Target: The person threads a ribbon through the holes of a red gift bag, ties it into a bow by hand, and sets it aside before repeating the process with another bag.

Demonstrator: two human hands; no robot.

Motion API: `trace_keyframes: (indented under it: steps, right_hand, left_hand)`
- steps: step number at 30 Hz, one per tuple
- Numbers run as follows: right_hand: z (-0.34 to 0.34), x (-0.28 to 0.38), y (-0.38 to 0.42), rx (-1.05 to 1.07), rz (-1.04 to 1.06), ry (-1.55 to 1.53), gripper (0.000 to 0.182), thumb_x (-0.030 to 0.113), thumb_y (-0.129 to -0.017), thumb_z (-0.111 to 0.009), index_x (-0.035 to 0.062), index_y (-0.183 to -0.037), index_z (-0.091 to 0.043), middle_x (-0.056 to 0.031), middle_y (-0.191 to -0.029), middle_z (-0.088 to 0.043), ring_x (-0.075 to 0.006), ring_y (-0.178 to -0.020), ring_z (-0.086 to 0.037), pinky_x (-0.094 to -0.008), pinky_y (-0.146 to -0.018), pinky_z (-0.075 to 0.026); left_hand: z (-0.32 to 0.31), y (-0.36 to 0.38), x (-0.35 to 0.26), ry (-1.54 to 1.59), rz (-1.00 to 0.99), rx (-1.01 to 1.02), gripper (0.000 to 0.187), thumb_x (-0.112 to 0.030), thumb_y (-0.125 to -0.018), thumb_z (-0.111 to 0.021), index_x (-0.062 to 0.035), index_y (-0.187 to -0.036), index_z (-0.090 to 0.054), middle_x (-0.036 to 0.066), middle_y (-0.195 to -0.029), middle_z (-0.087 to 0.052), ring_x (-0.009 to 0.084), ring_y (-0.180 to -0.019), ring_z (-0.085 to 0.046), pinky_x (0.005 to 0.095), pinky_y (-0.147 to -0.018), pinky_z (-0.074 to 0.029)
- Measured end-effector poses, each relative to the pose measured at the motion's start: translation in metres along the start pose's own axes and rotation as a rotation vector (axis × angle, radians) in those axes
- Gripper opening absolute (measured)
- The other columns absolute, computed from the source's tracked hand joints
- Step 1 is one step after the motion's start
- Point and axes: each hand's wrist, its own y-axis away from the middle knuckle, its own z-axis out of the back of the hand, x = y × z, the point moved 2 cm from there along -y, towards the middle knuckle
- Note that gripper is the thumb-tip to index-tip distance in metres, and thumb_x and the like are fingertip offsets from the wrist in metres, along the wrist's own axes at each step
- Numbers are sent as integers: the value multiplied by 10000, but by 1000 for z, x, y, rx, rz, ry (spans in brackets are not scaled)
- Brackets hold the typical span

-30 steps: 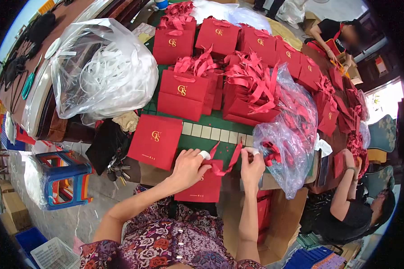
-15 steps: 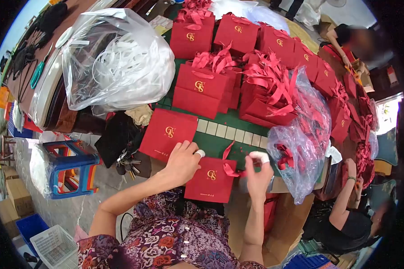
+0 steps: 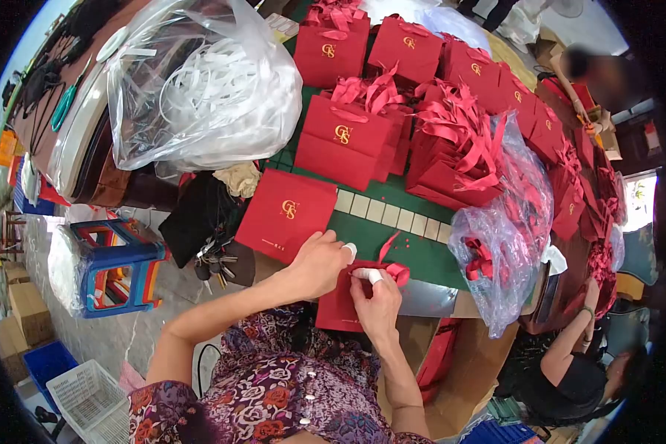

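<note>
A red paper bag (image 3: 338,309) lies at the green table's near edge, partly covered by my hands. My left hand (image 3: 323,263) is at its upper left corner, fingers bent together, with a white wrap on one finger; what they hold is hidden. My right hand (image 3: 376,297), also with a wrapped finger, is closed over the bag's upper part beside a red ribbon (image 3: 397,274). Whatever its fingertips pinch is too small to make out. Another flat red bag (image 3: 286,214) with a gold logo lies just beyond my left hand.
Standing red bags (image 3: 344,140) with ribbons fill the table's far side. A clear plastic bag of white ribbons (image 3: 214,96) is at left, a crumpled plastic bag (image 3: 507,244) at right. Stools (image 3: 118,266) stand on the floor at left. A co-worker's arm (image 3: 570,337) is at lower right.
My right hand has moved left and down onto the near bag, next to my left hand. The ribbon's loop now lies by its fingers. The whole view has shifted slightly.
</note>
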Motion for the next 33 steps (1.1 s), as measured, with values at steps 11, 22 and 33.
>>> trace_keyframes:
  steps: [11,22,33]
  right_hand:
    - [8,6,-9,38,-182,-150,117,76,-790,-734,34,-872,-661,-140,-816,-671,-321,-732,-656,-415,-660,-515]
    - [11,19,-17,137,24,205,115,30,-754,-713,-1,-853,-665,-156,-802,-652,-334,-738,-641,-429,-660,-505]
    - [14,10,-9,67,-56,-3,161,53,-820,-745,6,-950,-663,-132,-852,-705,-260,-721,-704,-341,-656,-556]
  left_hand:
    - [6,-2,-3,358,175,-4,81,-56,-833,-588,-4,-885,-620,235,-774,-655,430,-846,-634,516,-734,-500]
    - [-9,6,-14,460,177,-127,118,-65,-888,-558,10,-927,-640,237,-848,-667,422,-825,-657,502,-710,-524]
    - [-4,13,-20,522,227,-158,135,-64,-865,-633,25,-962,-602,232,-843,-660,420,-794,-660,473,-685,-532]
